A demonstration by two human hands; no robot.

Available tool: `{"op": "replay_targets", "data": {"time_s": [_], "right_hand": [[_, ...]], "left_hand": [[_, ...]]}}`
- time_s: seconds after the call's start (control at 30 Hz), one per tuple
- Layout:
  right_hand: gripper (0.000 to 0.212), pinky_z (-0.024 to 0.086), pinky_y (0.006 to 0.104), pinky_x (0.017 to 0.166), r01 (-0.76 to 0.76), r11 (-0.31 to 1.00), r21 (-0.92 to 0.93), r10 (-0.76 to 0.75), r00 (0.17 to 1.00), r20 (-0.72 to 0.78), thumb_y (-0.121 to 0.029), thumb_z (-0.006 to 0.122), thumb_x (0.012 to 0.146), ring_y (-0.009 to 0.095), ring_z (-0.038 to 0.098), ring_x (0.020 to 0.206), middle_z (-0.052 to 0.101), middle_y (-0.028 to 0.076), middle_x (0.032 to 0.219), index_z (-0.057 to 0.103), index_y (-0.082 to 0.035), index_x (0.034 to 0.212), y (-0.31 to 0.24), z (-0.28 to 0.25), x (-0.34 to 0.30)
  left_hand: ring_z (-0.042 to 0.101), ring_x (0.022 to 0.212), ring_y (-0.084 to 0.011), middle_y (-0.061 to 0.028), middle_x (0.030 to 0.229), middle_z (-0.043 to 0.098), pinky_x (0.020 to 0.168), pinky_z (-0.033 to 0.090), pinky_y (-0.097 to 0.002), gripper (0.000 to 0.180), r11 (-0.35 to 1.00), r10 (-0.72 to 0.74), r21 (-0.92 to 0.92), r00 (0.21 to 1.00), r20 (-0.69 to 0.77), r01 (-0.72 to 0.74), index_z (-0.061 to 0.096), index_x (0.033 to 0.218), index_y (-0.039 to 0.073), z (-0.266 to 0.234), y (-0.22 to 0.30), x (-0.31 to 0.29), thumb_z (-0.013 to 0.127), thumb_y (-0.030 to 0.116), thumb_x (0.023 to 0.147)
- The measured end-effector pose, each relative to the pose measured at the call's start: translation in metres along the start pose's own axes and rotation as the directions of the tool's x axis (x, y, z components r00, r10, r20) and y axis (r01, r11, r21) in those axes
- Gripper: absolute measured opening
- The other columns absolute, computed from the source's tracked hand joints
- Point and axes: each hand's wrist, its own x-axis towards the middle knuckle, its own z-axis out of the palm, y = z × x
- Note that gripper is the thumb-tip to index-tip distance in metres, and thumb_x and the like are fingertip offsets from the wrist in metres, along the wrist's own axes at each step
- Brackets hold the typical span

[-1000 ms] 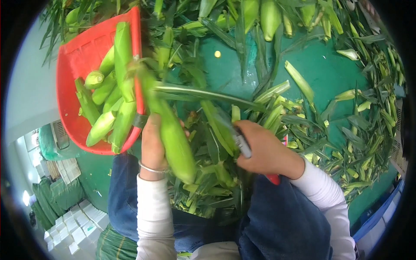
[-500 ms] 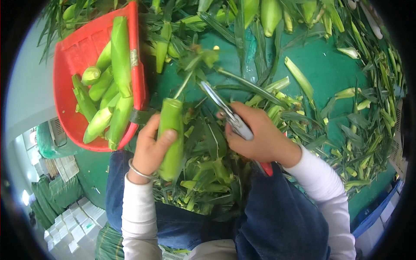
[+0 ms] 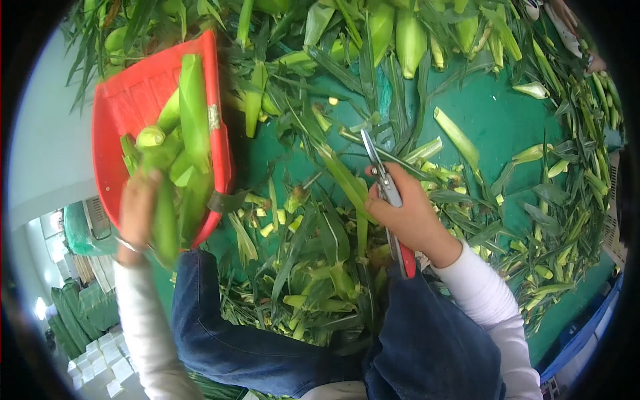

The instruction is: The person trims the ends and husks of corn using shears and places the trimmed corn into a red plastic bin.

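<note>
My left hand (image 3: 139,208), smeared by motion, is at the near side of a red plastic scoop-shaped basket (image 3: 107,127). An ear of corn (image 3: 165,223) in green husk lies along its fingers, tilted over the basket's edge. Several other husked-green ears (image 3: 195,110) are piled inside. In my right hand (image 3: 417,217) is a pair of pruning shears (image 3: 387,190) with metal blades and a red handle end, blades pointing away from me. Beside the shears lies a long green corn leaf (image 3: 347,177).
Corn leaves and cut husks (image 3: 320,280) heap in front of my knees. More unpeeled ears (image 3: 410,40) lie along the far side. A band of leaf trimmings (image 3: 553,247) covers the right of the green floor (image 3: 493,127). A blue-edged container (image 3: 580,333) is at lower right.
My left hand has carried the ear of corn leftward to the basket. A cut top with leaves has dropped onto the pile. The shears have tilted more upright in my right hand.
</note>
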Motion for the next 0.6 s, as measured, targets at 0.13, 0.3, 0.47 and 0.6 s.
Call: {"op": "replay_targets", "data": {"time_s": [0.13, 0.3, 0.47, 0.6], "right_hand": [[0.027, 0.044, 0.0298, 0.060, -0.049, 0.987, 0.156, 0.049, 0.999, 0.003, -0.012, 0.064, 0.076, 0.015, 0.053, 0.064, 0.056, 0.005, 0.073, 0.050, 0.000, 0.095, 0.011, 0.004, 0.003], [0.029, 0.044, 0.0301, 0.063, -0.044, 0.993, 0.110, 0.043, 0.999, 0.015, -0.015, 0.066, 0.076, 0.016, 0.053, 0.067, 0.056, 0.005, 0.077, 0.050, -0.002, 0.096, 0.025, 0.000, 0.007], [0.033, 0.047, 0.0319, 0.068, -0.095, 0.991, 0.091, 0.092, 0.995, 0.041, -0.016, 0.067, 0.075, 0.020, 0.057, 0.075, 0.059, 0.009, 0.084, 0.048, -0.001, 0.099, 0.022, -0.010, -0.004], [0.034, 0.046, 0.0322, 0.069, -0.182, 0.977, 0.107, 0.189, 0.980, -0.063, -0.017, 0.068, 0.075, 0.021, 0.057, 0.075, 0.059, 0.009, 0.084, 0.048, -0.001, 0.097, 0.046, -0.040, -0.017]], "left_hand": [[0.056, 0.109, -0.0273, -0.0155, 0.117, 0.058, 0.094, 0.043, -0.0348, 0.036, 0.599, 0.733, 0.665, 0.639, -0.233, -0.445, 0.054, 0.118, -0.001, -0.018, 0.033, 0.072, 0.056, 0.002, 0.082], [0.059, 0.098, -0.0381, -0.0199, 0.105, 0.062, 0.087, 0.047, -0.0416, 0.025, 0.735, 0.655, 0.311, 0.750, -0.094, -0.602, 0.062, 0.105, 0.003, 0.151, 0.088, 0.185, 0.052, 0.007, 0.082], [0.058, 0.106, -0.0374, -0.0251, 0.114, 0.059, 0.092, 0.046, -0.0405, 0.047, 0.830, 0.071, 0.541, 0.988, 0.138, -0.135, 0.057, 0.112, -0.003, 0.213, 0.059, 0.264, 0.068, 0.022, 0.073], [0.060, 0.092, -0.0405, -0.0263, 0.099, 0.062, 0.082, 0.048, -0.0414, 0.047, 0.966, 0.197, 0.077, 0.896, 0.398, -0.247, 0.056, 0.102, -0.004, 0.252, 0.043, 0.198, 0.072, 0.026, 0.068]]}}
